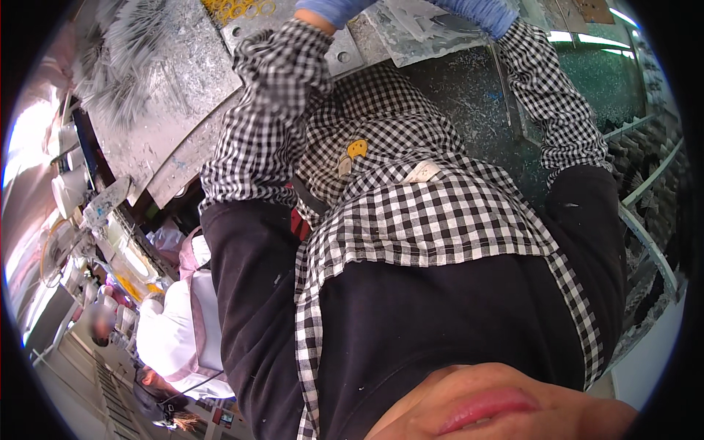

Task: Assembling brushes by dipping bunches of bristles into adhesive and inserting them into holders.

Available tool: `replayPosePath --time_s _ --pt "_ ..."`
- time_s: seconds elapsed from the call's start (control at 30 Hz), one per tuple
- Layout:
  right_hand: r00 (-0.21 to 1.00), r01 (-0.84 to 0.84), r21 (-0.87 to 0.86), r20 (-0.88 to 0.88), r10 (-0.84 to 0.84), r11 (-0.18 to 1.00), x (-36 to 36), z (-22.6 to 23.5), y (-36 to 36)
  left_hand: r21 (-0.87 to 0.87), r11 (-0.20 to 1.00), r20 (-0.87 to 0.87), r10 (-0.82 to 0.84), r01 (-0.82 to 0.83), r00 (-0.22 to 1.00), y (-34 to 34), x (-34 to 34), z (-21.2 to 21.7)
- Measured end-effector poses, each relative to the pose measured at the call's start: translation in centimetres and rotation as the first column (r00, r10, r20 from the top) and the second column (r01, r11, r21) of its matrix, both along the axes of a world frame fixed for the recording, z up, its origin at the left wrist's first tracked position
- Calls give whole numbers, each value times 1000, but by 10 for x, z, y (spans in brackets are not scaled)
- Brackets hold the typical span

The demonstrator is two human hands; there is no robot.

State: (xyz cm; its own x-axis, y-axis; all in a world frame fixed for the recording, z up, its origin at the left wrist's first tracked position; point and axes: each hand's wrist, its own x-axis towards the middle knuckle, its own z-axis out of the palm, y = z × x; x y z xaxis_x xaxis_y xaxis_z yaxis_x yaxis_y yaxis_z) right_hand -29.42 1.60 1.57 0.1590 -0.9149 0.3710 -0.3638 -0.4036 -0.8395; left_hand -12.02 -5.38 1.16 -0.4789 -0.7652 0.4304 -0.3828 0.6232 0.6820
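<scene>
While a person in white stood at far left, your blue-gloved left hand reached the grey tabletop; your gloved right hand lay on a clear plastic sheet there. Fingers' state: cannot tell.

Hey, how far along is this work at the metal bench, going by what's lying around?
Looks done: a heap of metal pieces at the bench's left and yellow rings at the top. In hand: both gloved hands, left hand and right hand, rest on a clear plastic sheet. What remains cannot be told.
</scene>
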Motion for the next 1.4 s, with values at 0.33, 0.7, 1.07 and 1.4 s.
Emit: replayPosePath --time_s 0.33,0.7,1.07,1.4 --pt "900 201 299 -432 -56 933 -23 -32 -10 -283 949 361 -27 137 932 -8 -20 -6" --pt "878 245 239 -466 -110 940 -27 -39 -6 -231 971 245 2 56 969 -12 -21 -15" --pt "944 282 -93 206 -259 955 21 26 106 325 526 -760 640 786 -114 77 134 -16" --pt "985 -131 170 136 108 977 79 14 107 -362 520 -162 782 773 -602 114 208 -74"
